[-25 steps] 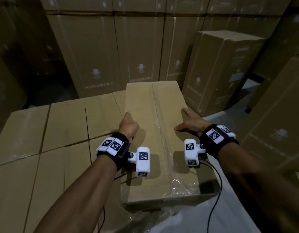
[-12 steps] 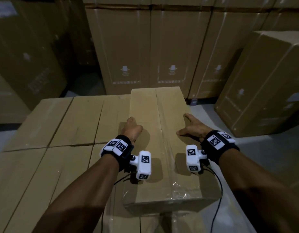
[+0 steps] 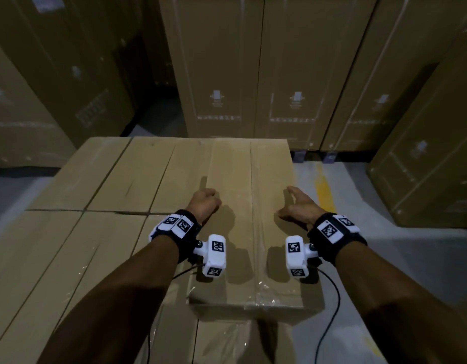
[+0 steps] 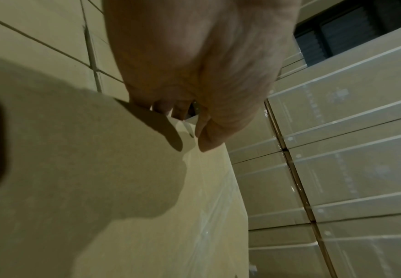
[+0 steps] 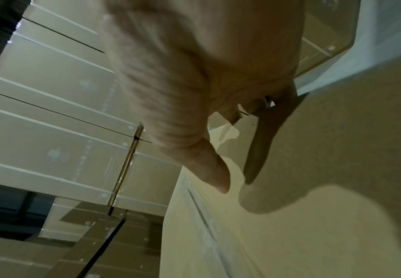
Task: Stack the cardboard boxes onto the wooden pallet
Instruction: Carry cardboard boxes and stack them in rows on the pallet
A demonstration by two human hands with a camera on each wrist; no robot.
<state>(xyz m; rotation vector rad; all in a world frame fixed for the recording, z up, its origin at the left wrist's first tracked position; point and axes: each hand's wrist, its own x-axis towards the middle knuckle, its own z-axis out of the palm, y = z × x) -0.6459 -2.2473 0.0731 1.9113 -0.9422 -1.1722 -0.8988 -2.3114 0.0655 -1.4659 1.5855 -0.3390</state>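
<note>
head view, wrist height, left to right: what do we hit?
layer of boxes → left hand → top box → right hand → yellow floor mark → tilted box

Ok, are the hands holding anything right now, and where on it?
Yes: the long cardboard box. Left hand grips its left long edge, right hand its right long edge, thumbs on top, fingers down the sides.

Two hands, left hand [image 3: 204, 203] and right hand [image 3: 298, 210], are in view. One long box [image 3: 249, 227] lies on top at 12 o'clock. Three upright cartons [image 3: 216, 74] face front at 12 o'clock.
</note>
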